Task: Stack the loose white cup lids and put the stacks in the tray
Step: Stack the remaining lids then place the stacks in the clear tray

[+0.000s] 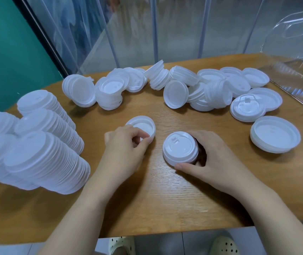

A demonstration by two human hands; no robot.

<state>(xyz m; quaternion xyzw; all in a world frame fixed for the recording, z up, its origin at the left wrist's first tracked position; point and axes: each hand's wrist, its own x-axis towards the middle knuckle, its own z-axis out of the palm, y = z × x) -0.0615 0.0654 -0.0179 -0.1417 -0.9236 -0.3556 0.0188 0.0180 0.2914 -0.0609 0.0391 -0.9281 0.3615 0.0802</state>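
Observation:
My left hand (pixel 126 144) pinches the near rim of an upturned white lid (pixel 143 127) on the wooden table (pixel 165 199). My right hand (pixel 207 155) curls round a short stack of lids (pixel 180 148) that stands top side up just right of it. Loose white lids (pixel 174 85) lie scattered in a heap across the far half of the table. Several tall lid stacks (pixel 42 144) lean together at the left. No tray shows clearly, apart from a clear plastic container at the right.
A clear plastic container (pixel 297 52) sits at the far right corner. A low stack of upturned lids (pixel 275 135) rests at the right. Behind the table hang transparent curtain strips (pixel 147 24) and a green wall (pixel 5 43). Below the table's near edge are my feet in pale clogs (pixel 122 244).

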